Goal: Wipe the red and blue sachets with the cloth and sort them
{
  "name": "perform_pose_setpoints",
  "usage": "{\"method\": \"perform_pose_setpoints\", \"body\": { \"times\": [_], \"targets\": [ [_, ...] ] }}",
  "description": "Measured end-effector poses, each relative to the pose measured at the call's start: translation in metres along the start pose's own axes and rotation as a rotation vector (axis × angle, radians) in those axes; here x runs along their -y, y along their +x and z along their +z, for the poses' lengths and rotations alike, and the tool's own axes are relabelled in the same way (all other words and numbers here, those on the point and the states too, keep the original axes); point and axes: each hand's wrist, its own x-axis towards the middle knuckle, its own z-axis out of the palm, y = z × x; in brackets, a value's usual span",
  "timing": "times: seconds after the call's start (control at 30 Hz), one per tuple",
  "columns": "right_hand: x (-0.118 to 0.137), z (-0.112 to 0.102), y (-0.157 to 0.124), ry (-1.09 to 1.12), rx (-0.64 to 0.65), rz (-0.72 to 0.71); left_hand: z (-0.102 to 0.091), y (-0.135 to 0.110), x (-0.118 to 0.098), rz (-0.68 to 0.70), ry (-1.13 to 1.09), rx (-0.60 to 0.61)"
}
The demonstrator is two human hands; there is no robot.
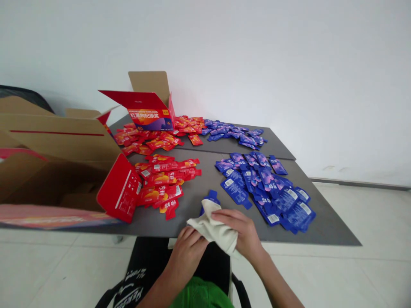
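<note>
At far left, a dark, curved-edged object (24,91) stands before the plain, pale wall (240,55) that backs the whole scene. In front of it a large open box (77,145), its brown cardboard flaps raised and one red flap folded outward, sits on the left end of the grey bench (205,173); pale, glossy tiles of the floor (48,265) show below. Farther back and rightward, a smaller red box (149,115) stands with its lid up among scattered red packets (167,139), and a nearer pile of red packets (163,177) lies beside the large box. At the near edge of the bench, the left hand (189,246) has bent fingers against a white cloth (210,224); whether its grip holds the fabric I cannot tell. The cloth partly covers a blue packet (212,195) on the bench. The right hand's (239,231) grip is pinched around the cloth. Beyond, blue packets (234,131) spread past a seam crossing the bench, while a nearer blue pile (266,188) overlaps toward its tapering right end, with more tiled floor and a grey skirting strip (359,184) at far right.
</note>
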Motion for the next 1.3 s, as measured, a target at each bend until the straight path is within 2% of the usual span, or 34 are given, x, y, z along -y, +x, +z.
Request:
{"method": "perform_pose_setpoints", "body": {
  "times": [0.07,0.1,0.27,0.37,0.47,0.6,0.7,0.83,0.93,1.03,1.13,1.2,1.3],
  "targets": [
    [-0.004,0.009,0.007,-0.086,0.161,-0.048,0.001,-0.001,0.001,-0.022,-0.009,0.012],
    [-0.009,0.011,0.011,-0.121,0.197,-0.041,0.002,-0.002,0.002,-0.026,-0.016,0.024],
    [-0.044,-0.001,0.043,-0.311,0.158,0.122,0.004,-0.005,0.005,-0.038,-0.019,0.066],
    [-0.047,-0.013,0.058,-0.377,0.111,0.132,0.005,-0.007,0.006,-0.053,-0.03,0.065],
    [-0.029,-0.012,0.05,-0.295,0.048,0.062,0.004,-0.009,0.008,-0.033,-0.054,0.037],
    [-0.006,0.004,0.021,-0.224,0.231,-0.028,0.003,-0.011,0.008,-0.046,-0.062,0.002],
    [-0.014,0.012,0.019,-0.214,0.267,0.012,0.002,-0.011,0.007,-0.053,-0.08,-0.012],
    [-0.042,0.006,0.052,-0.343,0.199,0.085,0.003,-0.011,0.007,-0.058,-0.081,0.01],
    [-0.042,-0.002,0.068,-0.392,0.145,0.059,0.003,-0.01,0.007,-0.066,-0.08,0.018],
    [-0.018,-0.003,0.052,-0.298,0.1,0.018,0.003,-0.01,0.006,-0.067,-0.097,-0.004],
    [0.004,0.004,0.022,-0.239,0.214,0.021,0.002,-0.011,0.006,-0.087,-0.095,-0.012],
    [0.005,0.01,0.012,-0.218,0.276,0.044,0.002,-0.01,0.006,-0.096,-0.096,-0.003],
    [-0.015,0.016,0.026,-0.236,0.235,0.1,0.001,-0.009,0.007,-0.087,-0.116,0.002]
  ]
}}
